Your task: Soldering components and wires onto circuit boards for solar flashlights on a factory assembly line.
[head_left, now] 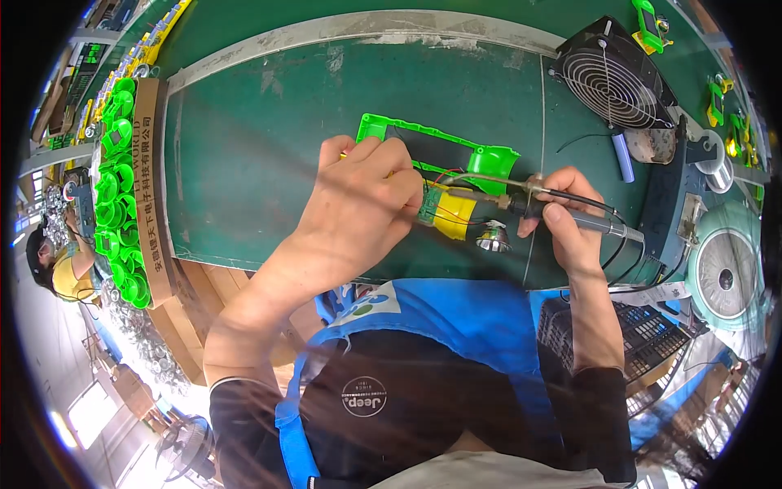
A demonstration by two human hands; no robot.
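My right hand (570, 216) grips a soldering iron (590, 222) with a thin curved metal tube along its top, its tip pointing left. That tip is close to a small green circuit board (429, 204), beside a yellow-wrapped part (456, 213) with red and black wires. A shiny silver lamp reflector (493, 236) lies just below the yellow part. My left hand (358, 200) is closed, its fingertips bent down at the board's left side; they are hidden, and so is what they pinch. Behind it lies a bright green plastic housing frame (436, 134), partly covered by that hand.
A black fan with a wire grille (607, 85) stands at the back right, with a purple cylindrical cell (623, 157) nearby. A solder spool (717, 167) sits by a blue-grey unit (664, 204). At left, a cardboard box (155, 187) borders several green plastic parts (118, 196).
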